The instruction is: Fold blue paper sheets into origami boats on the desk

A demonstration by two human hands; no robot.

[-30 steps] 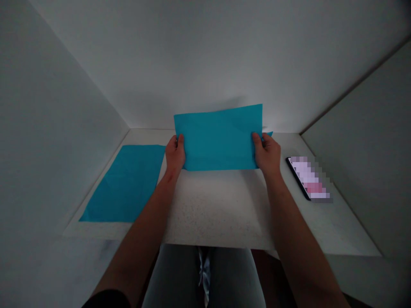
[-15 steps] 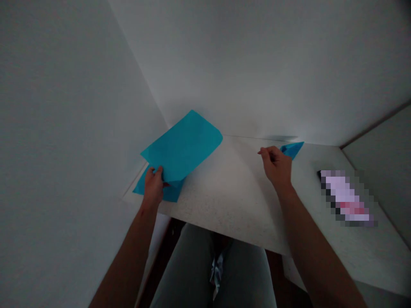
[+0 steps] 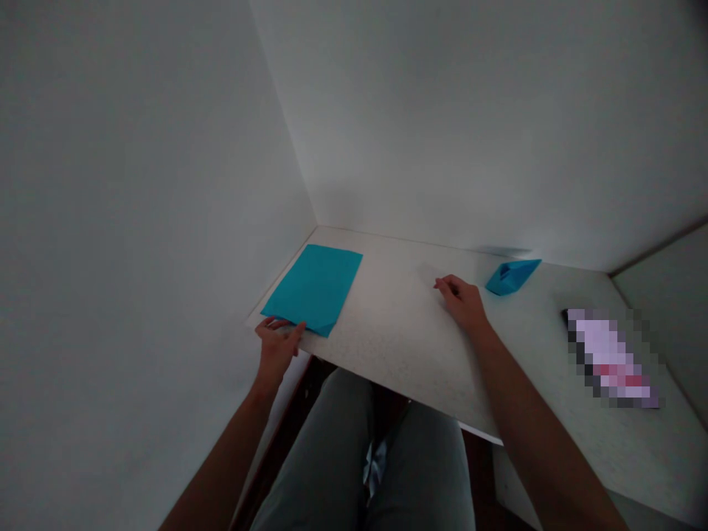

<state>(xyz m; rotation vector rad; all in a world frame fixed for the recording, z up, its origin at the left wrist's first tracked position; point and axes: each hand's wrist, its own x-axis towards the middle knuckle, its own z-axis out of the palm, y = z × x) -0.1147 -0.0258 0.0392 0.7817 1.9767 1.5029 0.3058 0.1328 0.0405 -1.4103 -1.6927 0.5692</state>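
Blue sheets of paper lie flat at the left end of the desk, stacked with edges nearly lined up. One near corner is slightly bent. My left hand is at the near edge of these sheets, thumb and fingers spread along it, the fingertips touching the paper. Over the middle right of the desk is my right hand, its fingers curled in and nothing visible in them. Just beyond it, a folded blue paper boat rests near the back wall, apart from the hand.
The white desk meets a wall on the left and another at the back. A pixelated flat pinkish object with dark edges lies on the right side. My legs are under the desk's front edge.
The top blue sheet, raised and tilted in my left hand before, now lies flat on the other paper. My left hand's grip has loosened. My right hand has shifted slightly away from the paper boat.
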